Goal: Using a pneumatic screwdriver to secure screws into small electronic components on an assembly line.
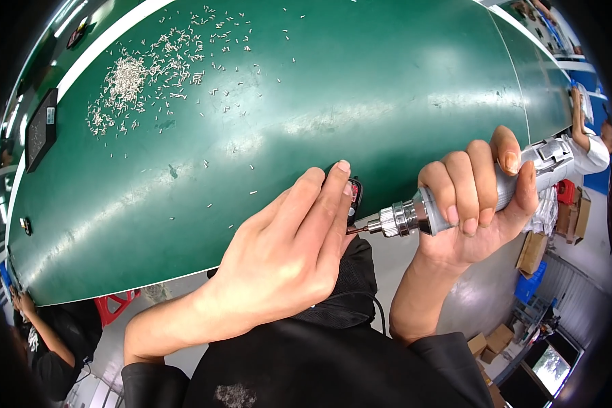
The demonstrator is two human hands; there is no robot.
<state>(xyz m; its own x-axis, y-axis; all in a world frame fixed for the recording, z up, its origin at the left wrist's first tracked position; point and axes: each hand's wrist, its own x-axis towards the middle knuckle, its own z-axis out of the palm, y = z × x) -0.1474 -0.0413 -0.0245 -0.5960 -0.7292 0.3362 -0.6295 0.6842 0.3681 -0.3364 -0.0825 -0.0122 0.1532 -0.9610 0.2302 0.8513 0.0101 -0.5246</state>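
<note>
My right hand [476, 204] is wrapped round a grey electric screwdriver [398, 219], which lies nearly level and points left. Its thin bit reaches a small black device [356, 193] with a bit of red on it, at the table's near edge. My left hand [285, 251] grips this device, its fingers laid over the top and hiding most of it. Whether the bit sits in a screw cannot be seen, as the fingertips cover that spot.
A heap of tiny silvery screws or pins [127, 79] lies at the far left of the green table [360, 75], with more scattered around. A black tray [41, 130] stands at the left edge. Other people sit at left and far right. Cardboard boxes [532, 253] stand right.
</note>
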